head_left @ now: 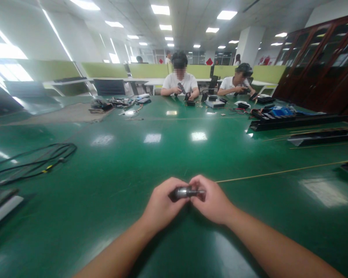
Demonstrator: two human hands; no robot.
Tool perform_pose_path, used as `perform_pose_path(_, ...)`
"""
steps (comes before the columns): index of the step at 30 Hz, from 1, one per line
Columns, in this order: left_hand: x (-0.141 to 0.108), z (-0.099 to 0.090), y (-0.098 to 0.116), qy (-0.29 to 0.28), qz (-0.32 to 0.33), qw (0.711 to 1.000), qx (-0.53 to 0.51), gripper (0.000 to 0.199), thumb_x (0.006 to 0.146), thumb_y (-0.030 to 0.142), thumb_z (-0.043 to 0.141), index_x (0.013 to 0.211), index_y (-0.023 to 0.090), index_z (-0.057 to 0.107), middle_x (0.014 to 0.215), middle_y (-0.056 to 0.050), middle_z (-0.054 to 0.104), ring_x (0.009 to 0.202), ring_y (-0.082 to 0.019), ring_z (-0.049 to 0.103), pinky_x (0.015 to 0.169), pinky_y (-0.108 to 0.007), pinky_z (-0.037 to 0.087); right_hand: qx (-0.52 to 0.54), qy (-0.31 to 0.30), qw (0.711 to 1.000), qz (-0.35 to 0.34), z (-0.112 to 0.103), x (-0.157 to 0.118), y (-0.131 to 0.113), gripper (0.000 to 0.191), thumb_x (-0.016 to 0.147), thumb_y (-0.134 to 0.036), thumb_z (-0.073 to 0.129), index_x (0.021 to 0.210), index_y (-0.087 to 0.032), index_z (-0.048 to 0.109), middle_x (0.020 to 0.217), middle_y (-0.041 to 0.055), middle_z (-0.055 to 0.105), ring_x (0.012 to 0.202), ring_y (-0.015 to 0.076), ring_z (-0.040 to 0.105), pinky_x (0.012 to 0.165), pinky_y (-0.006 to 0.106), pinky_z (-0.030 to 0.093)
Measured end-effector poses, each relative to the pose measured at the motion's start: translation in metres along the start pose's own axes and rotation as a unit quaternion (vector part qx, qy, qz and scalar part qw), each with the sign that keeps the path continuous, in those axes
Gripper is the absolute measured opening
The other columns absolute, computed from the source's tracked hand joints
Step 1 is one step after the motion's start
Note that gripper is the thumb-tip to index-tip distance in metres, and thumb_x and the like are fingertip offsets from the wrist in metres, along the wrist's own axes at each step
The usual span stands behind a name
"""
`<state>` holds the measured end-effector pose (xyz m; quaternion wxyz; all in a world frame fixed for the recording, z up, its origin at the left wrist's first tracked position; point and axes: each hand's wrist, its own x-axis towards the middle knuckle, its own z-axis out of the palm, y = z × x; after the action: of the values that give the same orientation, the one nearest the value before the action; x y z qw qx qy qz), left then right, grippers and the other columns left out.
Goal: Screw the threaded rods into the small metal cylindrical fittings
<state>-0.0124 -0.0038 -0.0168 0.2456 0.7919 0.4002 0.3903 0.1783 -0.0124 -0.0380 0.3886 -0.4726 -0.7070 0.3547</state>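
Note:
A small dark cylindrical tool with a shiny metal collar [182, 192] lies level between my hands, above the green table [174, 154]. My left hand [162, 200] is closed around its thick end, thumb and fingers on either side. From the collar a thinner shaft [195, 192] points right. My right hand [213, 200] curls around that shaft, its fingertips close to my left ones. The tool's rear end is hidden inside my left palm, and its exact kind is not clear.
A thin yellow rod [278, 172] runs right from behind my right hand. Black cables [55, 152] lie coiled at left. Black channels [295, 121] and a blue bundle [281, 111] lie at far right. Across the table, two people [179, 83] handle dark tools among scattered parts.

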Motion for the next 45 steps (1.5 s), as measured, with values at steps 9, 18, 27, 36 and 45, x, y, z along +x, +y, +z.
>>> perform_pose_path(9,-0.0008,0.0014,-0.0049,-0.002,0.012,1.000,-0.009,0.020,0.079,0.013,0.070,0.097,0.022,0.071,0.092,-0.002,0.071,0.085,-0.017,0.065,0.078,-0.027,0.051,-0.009,-0.003,1.000,-0.019,-0.0013,0.0003,-0.0026,0.018,0.075,-0.010,0.062,0.090,-0.020,0.065,0.084,0.0009,0.065,0.072,0.0152,0.060,0.064,0.024,0.047)
perform_pose_path(18,-0.0011,0.0015,-0.0041,-0.004,0.016,1.000,-0.006,0.022,0.078,0.014,0.071,0.098,0.022,0.072,0.094,-0.004,0.072,0.087,-0.018,0.066,0.079,-0.028,0.051,-0.014,0.003,1.000,-0.010,-0.0019,0.0006,-0.0017,0.020,0.075,-0.012,0.064,0.093,-0.020,0.066,0.084,0.0010,0.065,0.070,0.0151,0.060,0.063,0.025,0.048)
perform_pose_path(27,-0.0005,0.0021,-0.0046,-0.008,0.020,1.000,-0.014,0.021,0.079,0.014,0.072,0.098,0.023,0.071,0.094,-0.003,0.071,0.087,-0.017,0.065,0.079,-0.027,0.050,-0.009,0.010,1.000,-0.018,-0.0026,0.0007,-0.0011,0.018,0.076,-0.012,0.064,0.091,-0.020,0.066,0.086,0.0020,0.067,0.073,0.0163,0.062,0.064,0.026,0.049)
perform_pose_path(36,0.0000,0.0019,-0.0034,-0.016,0.016,1.000,-0.015,0.017,0.080,0.014,0.072,0.096,0.022,0.072,0.092,-0.002,0.071,0.086,-0.016,0.065,0.078,-0.027,0.050,-0.013,0.007,0.999,-0.036,-0.0047,0.0008,-0.0030,0.012,0.075,-0.012,0.066,0.085,-0.019,0.067,0.082,0.0012,0.065,0.073,0.0159,0.062,0.065,0.025,0.048)
perform_pose_path(45,-0.0006,0.0005,-0.0042,-0.008,0.022,1.000,-0.006,0.020,0.076,0.012,0.073,0.093,0.022,0.073,0.090,-0.001,0.071,0.085,-0.015,0.065,0.077,-0.025,0.049,-0.019,0.008,0.998,-0.059,-0.0056,0.0015,-0.0044,0.009,0.075,-0.012,0.070,0.081,-0.019,0.069,0.079,0.0004,0.067,0.072,0.0155,0.061,0.065,0.024,0.045)
